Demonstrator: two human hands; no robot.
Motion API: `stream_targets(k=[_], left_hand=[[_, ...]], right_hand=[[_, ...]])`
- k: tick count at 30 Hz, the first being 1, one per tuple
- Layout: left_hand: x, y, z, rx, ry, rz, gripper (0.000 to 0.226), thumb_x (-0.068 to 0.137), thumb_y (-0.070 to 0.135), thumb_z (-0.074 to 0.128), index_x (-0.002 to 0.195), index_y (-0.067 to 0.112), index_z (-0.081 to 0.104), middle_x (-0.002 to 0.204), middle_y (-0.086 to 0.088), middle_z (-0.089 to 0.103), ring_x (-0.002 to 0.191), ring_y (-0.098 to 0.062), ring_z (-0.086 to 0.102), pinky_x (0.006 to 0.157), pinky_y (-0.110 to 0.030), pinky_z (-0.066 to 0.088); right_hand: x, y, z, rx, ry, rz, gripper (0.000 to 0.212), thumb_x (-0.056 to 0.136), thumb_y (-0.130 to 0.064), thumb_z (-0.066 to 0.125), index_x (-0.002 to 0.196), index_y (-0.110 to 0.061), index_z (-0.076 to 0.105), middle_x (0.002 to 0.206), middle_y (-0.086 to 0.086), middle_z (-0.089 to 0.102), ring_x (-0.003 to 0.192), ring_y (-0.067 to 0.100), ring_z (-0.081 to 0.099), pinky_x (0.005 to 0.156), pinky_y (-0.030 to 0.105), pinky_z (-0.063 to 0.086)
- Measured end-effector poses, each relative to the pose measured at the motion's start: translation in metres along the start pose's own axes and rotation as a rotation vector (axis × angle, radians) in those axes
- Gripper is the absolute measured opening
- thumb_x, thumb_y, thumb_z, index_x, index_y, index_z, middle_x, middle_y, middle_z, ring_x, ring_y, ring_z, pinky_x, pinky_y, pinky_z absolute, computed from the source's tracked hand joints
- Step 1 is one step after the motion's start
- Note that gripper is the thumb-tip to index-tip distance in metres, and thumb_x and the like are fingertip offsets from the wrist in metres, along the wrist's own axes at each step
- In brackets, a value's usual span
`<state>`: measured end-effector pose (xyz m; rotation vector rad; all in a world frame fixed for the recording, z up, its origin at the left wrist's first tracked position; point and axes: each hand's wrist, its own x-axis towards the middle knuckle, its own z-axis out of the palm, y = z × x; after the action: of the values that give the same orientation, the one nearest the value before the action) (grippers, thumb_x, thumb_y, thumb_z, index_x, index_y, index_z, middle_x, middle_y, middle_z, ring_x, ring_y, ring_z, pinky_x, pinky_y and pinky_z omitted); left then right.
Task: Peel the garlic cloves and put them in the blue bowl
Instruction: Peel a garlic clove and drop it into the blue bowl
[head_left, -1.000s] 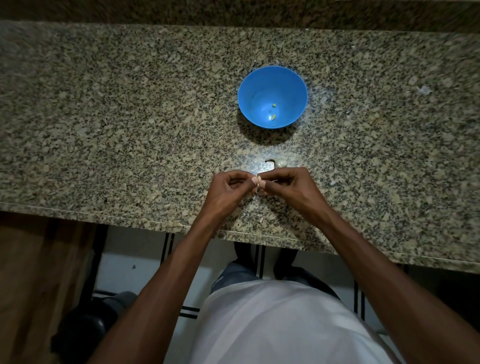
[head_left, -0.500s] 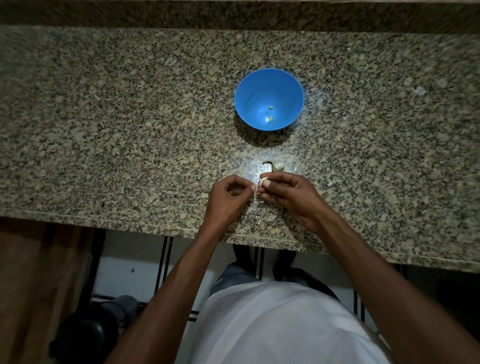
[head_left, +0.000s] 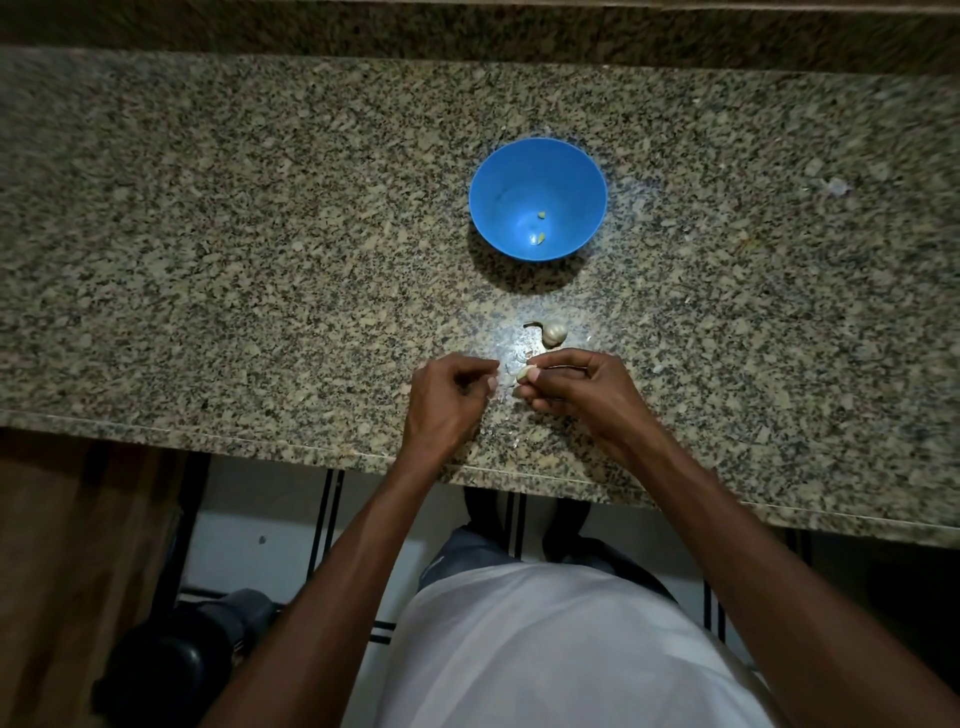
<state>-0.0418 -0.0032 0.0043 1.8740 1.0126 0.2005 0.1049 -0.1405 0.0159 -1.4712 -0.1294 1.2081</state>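
A blue bowl (head_left: 537, 171) stands on the granite counter with two small pale garlic bits (head_left: 538, 237) at its bottom. Nearer me, a garlic bulb piece (head_left: 554, 333) with a dark curled stem lies on the counter. Just below it my right hand (head_left: 576, 387) pinches a pale garlic clove (head_left: 527, 372) between thumb and fingertips. My left hand (head_left: 447, 397) hangs a little to the left of the clove, fingers curled inward, thumb and fingertips together; whether a scrap of skin sits between them is too small to tell.
The speckled granite counter (head_left: 260, 260) runs across the view, its front edge just under my wrists. Small scraps of garlic skin (head_left: 521, 357) lie near my hands. A pale speck (head_left: 836, 187) sits far right. Below the edge are tiled floor and a dark object (head_left: 171, 670).
My hands have come apart: the left drew back to the left from the clove, which stays in my right hand. Both hands sit slightly lower, nearer the counter edge.
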Motion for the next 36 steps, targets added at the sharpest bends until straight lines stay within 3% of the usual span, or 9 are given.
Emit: stream_targets(k=[4,10,18,22,24,28,31,33,36], left_hand=[[-0.003,0.006,0.003,-0.148,-0.039,-0.018,0.021,0.092,0.024,0.079,0.112,0.017,0.082,0.104,0.006,0.08,0.095,-0.002,0.074,0.087,-0.025,0.061],[-0.009,0.011,0.003,-0.495,-0.13,-0.098,0.024,0.091,0.014,0.08,0.113,0.007,0.079,0.107,-0.002,0.08,0.106,-0.016,0.076,0.094,-0.033,0.061],[-0.006,0.006,0.006,-0.491,-0.043,-0.15,0.02,0.087,0.009,0.084,0.107,0.008,0.08,0.103,-0.002,0.08,0.101,-0.017,0.077,0.09,-0.036,0.063],[-0.008,0.001,0.002,-0.478,0.002,-0.173,0.02,0.091,0.009,0.079,0.111,0.012,0.08,0.103,0.002,0.08,0.099,-0.013,0.076,0.084,-0.03,0.063],[-0.008,-0.004,-0.001,-0.447,0.006,-0.141,0.017,0.096,0.011,0.075,0.112,0.013,0.08,0.106,0.004,0.079,0.102,-0.011,0.074,0.086,-0.026,0.061],[-0.006,-0.009,-0.005,-0.466,0.015,-0.154,0.014,0.099,0.015,0.072,0.11,0.015,0.08,0.103,-0.004,0.08,0.099,-0.024,0.075,0.085,-0.031,0.062],[-0.004,-0.007,-0.008,-0.493,0.026,-0.161,0.013,0.097,0.012,0.074,0.109,0.007,0.078,0.097,-0.011,0.08,0.093,-0.027,0.077,0.081,-0.03,0.062],[-0.004,-0.003,-0.008,-0.49,0.019,-0.156,0.014,0.095,0.01,0.075,0.107,0.002,0.075,0.094,-0.012,0.079,0.088,-0.025,0.077,0.078,-0.031,0.063],[-0.004,0.009,-0.001,-0.504,-0.049,-0.137,0.015,0.095,0.01,0.075,0.106,-0.001,0.073,0.09,-0.015,0.078,0.084,-0.025,0.077,0.076,-0.031,0.063]], right_hand=[[-0.004,-0.001,0.002,-0.022,0.009,-0.01,0.021,0.093,-0.007,0.078,0.111,0.003,0.073,0.097,0.022,0.079,0.097,0.034,0.079,0.082,0.036,0.064],[-0.005,-0.006,0.004,-0.037,0.014,-0.008,0.021,0.093,-0.008,0.079,0.109,0.004,0.072,0.094,0.023,0.079,0.097,0.036,0.078,0.084,0.04,0.064],[-0.002,0.0,0.004,-0.194,0.013,-0.079,0.017,0.092,-0.013,0.081,0.103,-0.002,0.077,0.093,0.016,0.08,0.092,0.034,0.078,0.085,0.049,0.065],[0.002,0.005,-0.004,-0.563,0.14,-0.207,0.012,0.093,-0.028,0.081,0.096,-0.016,0.082,0.085,-0.004,0.081,0.08,0.012,0.078,0.081,0.039,0.065],[0.003,0.003,-0.002,-0.756,0.127,-0.283,0.015,0.094,-0.031,0.078,0.098,-0.018,0.084,0.087,-0.007,0.081,0.076,0.003,0.075,0.08,0.034,0.064],[0.001,0.001,0.007,-0.924,0.048,-0.432,0.013,0.098,-0.013,0.071,0.095,-0.008,0.082,0.086,0.006,0.08,0.071,0.013,0.074,0.07,0.04,0.062],[-0.003,-0.001,0.003,-0.864,0.172,-0.432,0.006,0.093,-0.018,0.079,0.092,-0.014,0.083,0.086,-0.003,0.079,0.071,0.002,0.071,0.068,0.026,0.061],[-0.004,-0.003,-0.001,-0.767,0.2,-0.362,0.007,0.091,-0.025,0.082,0.089,-0.019,0.082,0.082,-0.009,0.078,0.071,0.002,0.073,0.069,0.024,0.061],[-0.007,-0.008,-0.002,-0.528,0.059,-0.261,0.019,0.092,-0.024,0.082,0.111,-0.021,0.08,0.102,-0.007,0.08,0.087,0.009,0.078,0.077,0.031,0.064]])
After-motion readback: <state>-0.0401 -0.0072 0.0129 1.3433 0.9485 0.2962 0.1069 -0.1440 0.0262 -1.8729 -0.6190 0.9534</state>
